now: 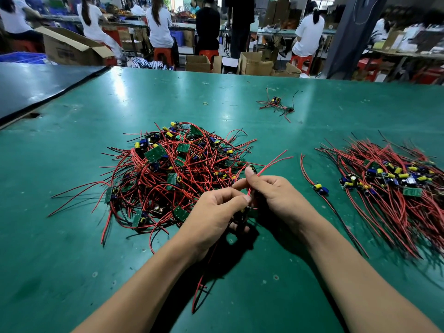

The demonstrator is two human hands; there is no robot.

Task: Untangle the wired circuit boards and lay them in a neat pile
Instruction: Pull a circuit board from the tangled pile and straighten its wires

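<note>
A tangled heap of small green circuit boards with red and black wires lies at the table's middle. At the right a sorted pile has its wires combed toward me. One single board lies just left of that pile. My left hand and my right hand meet in front of the heap. Both pinch the red wires of one board, which is mostly hidden between them. Its wires run up to the right and hang down below my left hand.
The green table mat spreads all round. A small wire cluster and a yellow rubber band lie farther back. A darker table adjoins at the left. Behind are seated workers, red stools and cardboard boxes.
</note>
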